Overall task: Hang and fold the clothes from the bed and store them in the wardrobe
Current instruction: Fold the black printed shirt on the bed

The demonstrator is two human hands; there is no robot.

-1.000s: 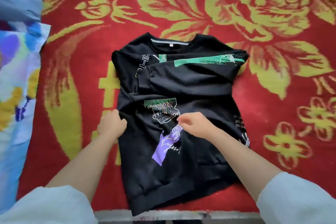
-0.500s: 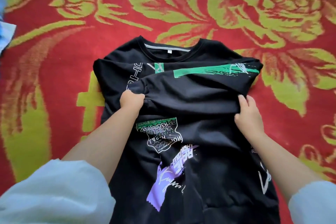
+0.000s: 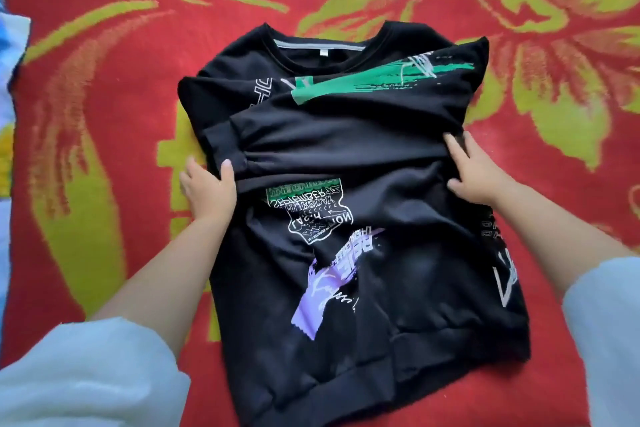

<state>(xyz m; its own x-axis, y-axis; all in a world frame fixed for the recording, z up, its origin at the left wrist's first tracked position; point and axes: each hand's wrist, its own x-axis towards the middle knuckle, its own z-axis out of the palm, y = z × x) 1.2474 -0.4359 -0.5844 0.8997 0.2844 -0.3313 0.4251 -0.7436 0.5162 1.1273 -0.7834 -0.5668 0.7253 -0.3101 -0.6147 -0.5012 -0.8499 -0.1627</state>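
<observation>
A black sweatshirt (image 3: 346, 270) with green, white and purple prints lies face up on the red bedspread (image 3: 104, 97), collar away from me. Both sleeves are folded across its chest. My left hand (image 3: 207, 189) pinches the sweatshirt's left side at the folded sleeve cuff; the thumb lies on top and the fingers are at the edge. At the right side, my right hand (image 3: 476, 172) holds the fabric just below the sleeve fold. Its fingertips are tucked under that fold and its thumb rests on the body.
The bedspread carries a large yellow-green flower pattern and reaches past the sweatshirt on all sides. A pale blue and white cloth (image 3: 12, 55) shows at the left edge of the view.
Both hands moved from the middle of the sweatshirt's front up and outward to its two sides at the sleeve fold. The right sleeve's shoulder end has lifted and bunched a little.
</observation>
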